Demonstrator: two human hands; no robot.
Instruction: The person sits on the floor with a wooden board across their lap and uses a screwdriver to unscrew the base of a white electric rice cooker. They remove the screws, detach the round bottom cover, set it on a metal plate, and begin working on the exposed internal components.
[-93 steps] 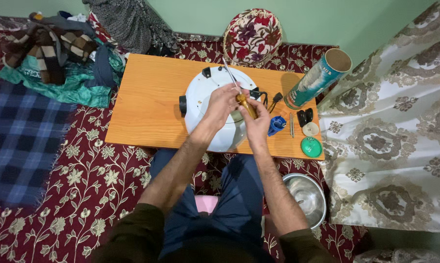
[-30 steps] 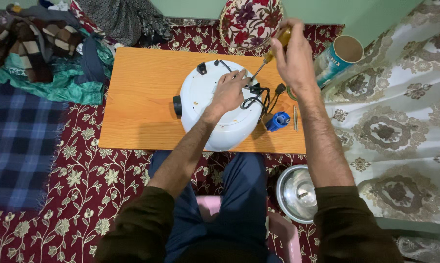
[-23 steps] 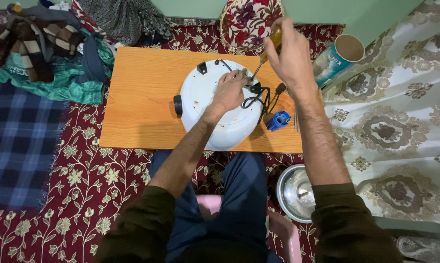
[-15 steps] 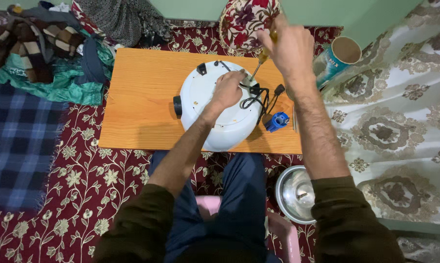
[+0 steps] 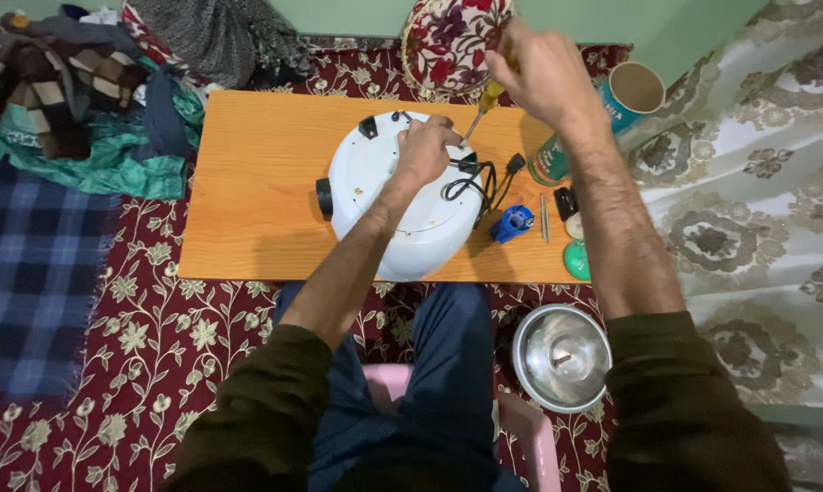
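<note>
Right hand [image 5: 541, 75] stays closed around the yellow-handled screwdriver [image 5: 481, 107], now lowered slightly, tip at the white round appliance [image 5: 395, 205] on the wooden table [image 5: 247, 191]. Left hand [image 5: 422, 150] remains pressed on the appliance, fingers curled.

A low orange wooden table [image 5: 247, 219] stands on a dark red floral carpet [image 5: 138, 364]. A pale green wall [image 5: 366, 14] runs behind. Cream patterned fabric [image 5: 758, 210] covers the right side; a blue plaid blanket [image 5: 29, 273] lies left.
</note>
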